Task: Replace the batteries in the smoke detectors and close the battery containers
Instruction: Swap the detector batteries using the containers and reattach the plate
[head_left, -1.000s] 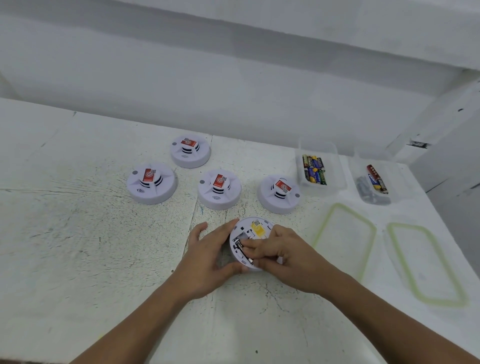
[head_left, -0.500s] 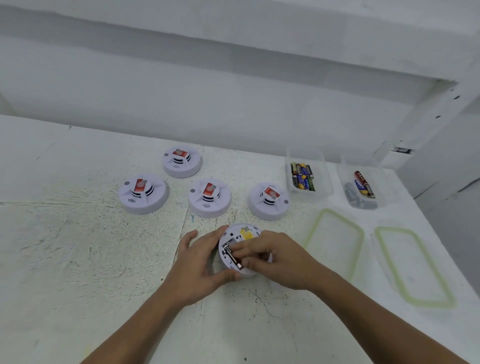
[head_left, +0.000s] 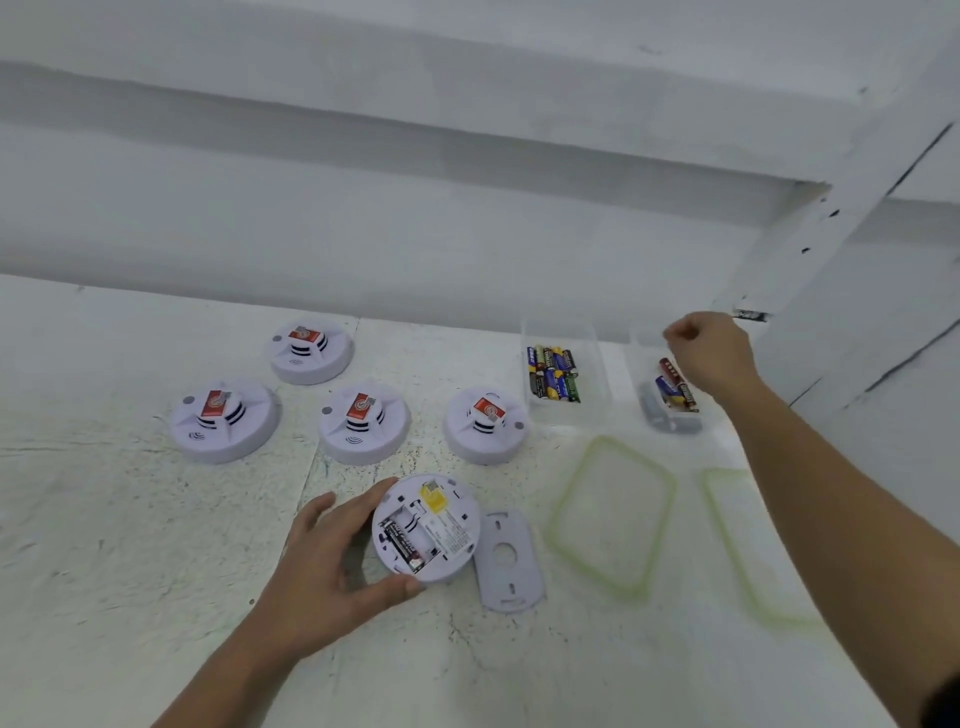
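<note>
left hand grips round white plastic detector; right hand curled above clear tub at 2 o'clock, hold unclear.

Smoke detectors: we are counting five, four dome-up and one, the opened detector, on its back.
Battery containers: we are seeing two.
Lids: we are counting two.
Back cover: we are finding one.
Loaded battery: we are seeing one.
Hands: we are counting two, left hand and right hand.
</note>
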